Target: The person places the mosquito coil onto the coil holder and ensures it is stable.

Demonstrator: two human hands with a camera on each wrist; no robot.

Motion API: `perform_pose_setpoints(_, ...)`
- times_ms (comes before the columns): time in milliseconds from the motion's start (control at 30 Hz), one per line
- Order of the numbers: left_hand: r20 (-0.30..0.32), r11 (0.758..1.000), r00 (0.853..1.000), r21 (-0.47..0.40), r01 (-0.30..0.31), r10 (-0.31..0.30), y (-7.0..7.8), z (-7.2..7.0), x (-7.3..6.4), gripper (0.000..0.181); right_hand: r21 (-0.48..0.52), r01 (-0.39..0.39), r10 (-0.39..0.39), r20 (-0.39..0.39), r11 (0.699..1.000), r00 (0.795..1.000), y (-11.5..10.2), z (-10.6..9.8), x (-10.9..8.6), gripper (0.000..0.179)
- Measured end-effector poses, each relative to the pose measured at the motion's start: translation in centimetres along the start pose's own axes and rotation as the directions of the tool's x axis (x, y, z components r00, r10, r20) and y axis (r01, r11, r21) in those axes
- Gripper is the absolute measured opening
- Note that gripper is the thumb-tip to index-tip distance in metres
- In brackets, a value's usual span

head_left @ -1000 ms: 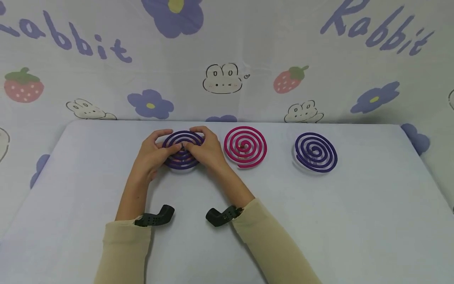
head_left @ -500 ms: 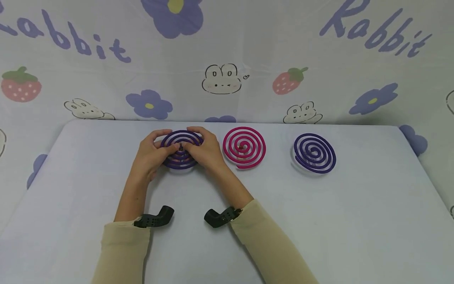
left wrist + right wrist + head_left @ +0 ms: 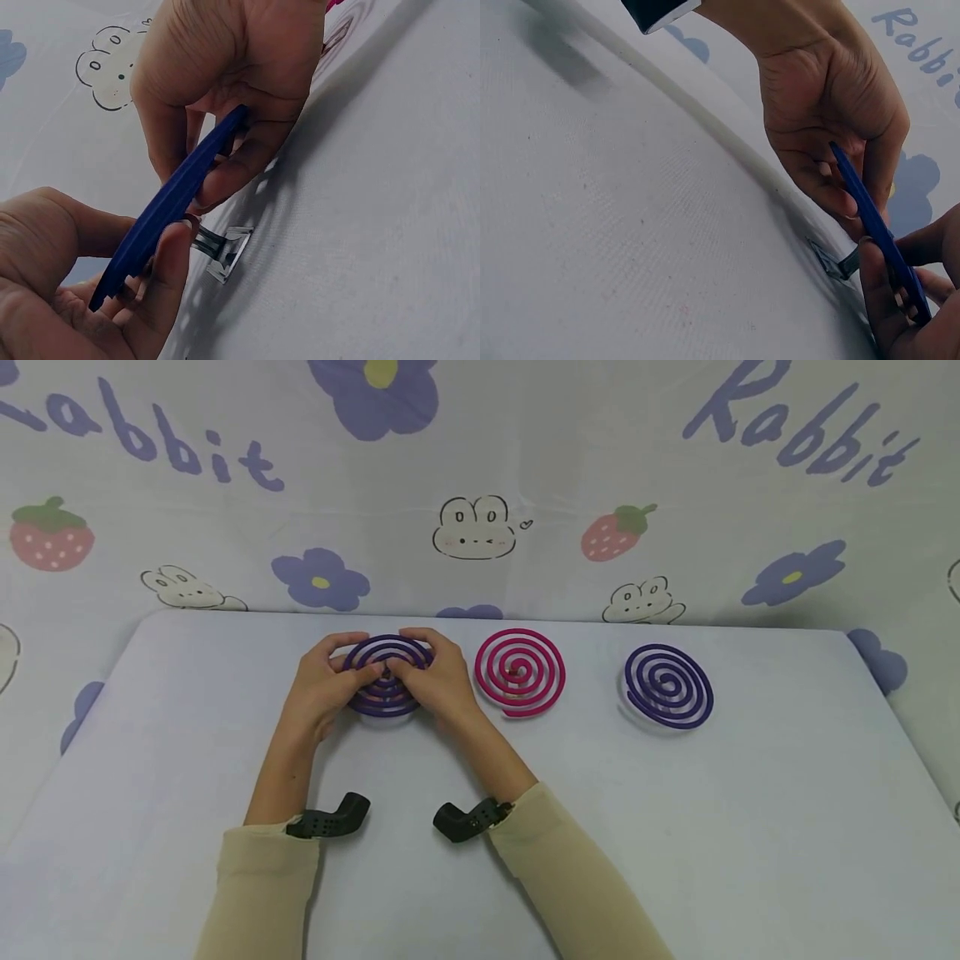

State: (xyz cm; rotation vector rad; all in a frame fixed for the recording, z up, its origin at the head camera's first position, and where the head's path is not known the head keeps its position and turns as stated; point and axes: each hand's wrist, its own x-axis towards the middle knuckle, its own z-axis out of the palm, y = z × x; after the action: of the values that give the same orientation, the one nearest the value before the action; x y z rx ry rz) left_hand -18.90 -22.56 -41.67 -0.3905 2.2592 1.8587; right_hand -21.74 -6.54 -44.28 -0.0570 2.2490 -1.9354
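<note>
A dark purple mosquito coil (image 3: 387, 713) is held tilted by both hands at the back of the table. My left hand (image 3: 318, 685) grips its left rim, thumb at the centre and fingers beyond the far edge. On the right rim, my right hand (image 3: 442, 681) pinches in the same way, the thumbs nearly meeting. Both wrist views show the coil (image 3: 169, 206) edge-on, dark blue. Beneath it a small metal stand (image 3: 229, 255) has its square base by the table; its upright reaches up to the coil's middle, where the fingertips hide the top.
A pink mosquito coil (image 3: 519, 664) stands raised just right of my right hand. Further right is another purple coil (image 3: 667, 681), tilted above the table (image 3: 675, 843). A printed cloth (image 3: 540, 460) hangs behind the table's back edge.
</note>
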Motion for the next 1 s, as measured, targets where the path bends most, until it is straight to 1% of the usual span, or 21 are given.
perform_pose_setpoints(267,0.003,1.0,1.0,0.004,-0.012,0.012,-0.07,0.17,0.04,0.064,0.009,-0.009,0.009,-0.006,1.0,1.0,0.11,-0.07,-0.06,0.043)
perform_pose_setpoints(667,0.021,0.999,1.0,-0.024,0.021,-0.021,-0.25,-0.06,0.23,0.064,-0.007,-0.01,0.01,0.02,1.0,1.0,0.07,-0.25,0.07,0.044)
perform_pose_setpoints(1000,0.032,0.999,0.999,-0.021,0.036,-0.035,-0.49,-0.07,0.36,0.067,-0.046,0.01,-0.009,0.011,0.999,1.0,-0.08,-0.25,-0.16,0.044)
